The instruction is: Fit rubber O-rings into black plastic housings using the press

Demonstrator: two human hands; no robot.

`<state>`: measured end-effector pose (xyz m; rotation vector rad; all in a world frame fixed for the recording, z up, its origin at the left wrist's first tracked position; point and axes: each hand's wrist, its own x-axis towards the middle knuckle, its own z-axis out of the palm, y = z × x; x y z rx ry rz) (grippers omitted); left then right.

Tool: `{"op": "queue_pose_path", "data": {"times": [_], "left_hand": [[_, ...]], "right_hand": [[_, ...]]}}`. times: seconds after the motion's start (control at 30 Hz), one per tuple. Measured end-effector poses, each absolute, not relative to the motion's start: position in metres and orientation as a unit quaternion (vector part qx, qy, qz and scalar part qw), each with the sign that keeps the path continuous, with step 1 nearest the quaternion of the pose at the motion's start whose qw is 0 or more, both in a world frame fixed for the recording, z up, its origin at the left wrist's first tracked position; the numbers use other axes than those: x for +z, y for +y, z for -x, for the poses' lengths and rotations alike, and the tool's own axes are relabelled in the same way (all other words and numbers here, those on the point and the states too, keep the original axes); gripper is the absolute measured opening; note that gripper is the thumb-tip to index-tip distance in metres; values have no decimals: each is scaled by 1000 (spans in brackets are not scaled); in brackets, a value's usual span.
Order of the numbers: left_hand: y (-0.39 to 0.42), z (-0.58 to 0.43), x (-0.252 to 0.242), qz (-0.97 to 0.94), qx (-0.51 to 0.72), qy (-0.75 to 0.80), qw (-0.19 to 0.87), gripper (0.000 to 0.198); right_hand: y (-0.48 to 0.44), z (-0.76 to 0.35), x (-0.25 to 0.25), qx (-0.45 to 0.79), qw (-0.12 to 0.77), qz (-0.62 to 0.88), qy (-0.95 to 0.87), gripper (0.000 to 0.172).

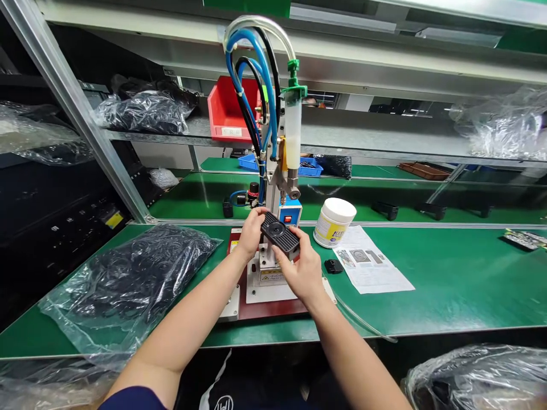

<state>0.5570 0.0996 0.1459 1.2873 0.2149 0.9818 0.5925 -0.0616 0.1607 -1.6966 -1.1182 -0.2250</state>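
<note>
Both my hands hold a black ribbed rectangular plastic part (279, 232) with a round recess at its centre. My left hand (252, 233) grips its far left end, and my right hand (301, 273) grips its near right edge. The part is tilted, just above the base of a benchtop pneumatic dispenser (273, 188). A syringe with white paste (293, 136) stands on the dispenser, its nozzle above and behind the part. Blue and black hoses (248, 74) loop over the top. The dispenser's dark red base plate (273, 310) lies beneath my hands.
A large clear bag of black items (128, 279) lies left on the green workbench (448, 285). To the right are a white tub (334, 222), a printed sheet (367, 262) and a small black piece (332, 266). Shelves above hold a red bin (226, 111).
</note>
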Motion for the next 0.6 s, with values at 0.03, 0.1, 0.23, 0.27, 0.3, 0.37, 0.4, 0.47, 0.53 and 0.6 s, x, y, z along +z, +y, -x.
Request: {"op": "queue_pose_path", "data": {"times": [0.03, 0.1, 0.23, 0.27, 0.3, 0.37, 0.4, 0.47, 0.53, 0.6], "left_hand": [[100, -557, 147, -593, 434, 102, 670, 25], [101, -555, 149, -627, 427, 119, 641, 25], [97, -550, 149, -639, 422, 132, 630, 26], [95, -550, 149, -642, 421, 132, 627, 26], [94, -549, 149, -646, 421, 131, 623, 27], [93, -548, 149, -658, 421, 127, 612, 28], [92, -547, 149, -661, 422, 127, 608, 28], [90, -546, 149, -660, 439, 139, 594, 27], [85, -542, 147, -658, 468, 165, 566, 25], [79, -538, 146, -656, 496, 196, 533, 23]], "right_hand": [[-62, -593, 162, -94, 517, 711, -467, 47], [-63, -596, 164, -90, 513, 713, -470, 43], [-65, -597, 159, -83, 524, 702, -475, 40], [-65, -596, 156, -77, 529, 701, -472, 41], [-65, -596, 153, -72, 534, 700, -469, 42], [-64, -597, 146, -75, 541, 693, -471, 44], [-64, -599, 144, -80, 540, 689, -477, 44], [-63, -607, 141, -72, 536, 680, -496, 44], [-64, -619, 142, -18, 538, 666, -517, 46], [-65, -634, 144, 72, 549, 637, -537, 48]]}}
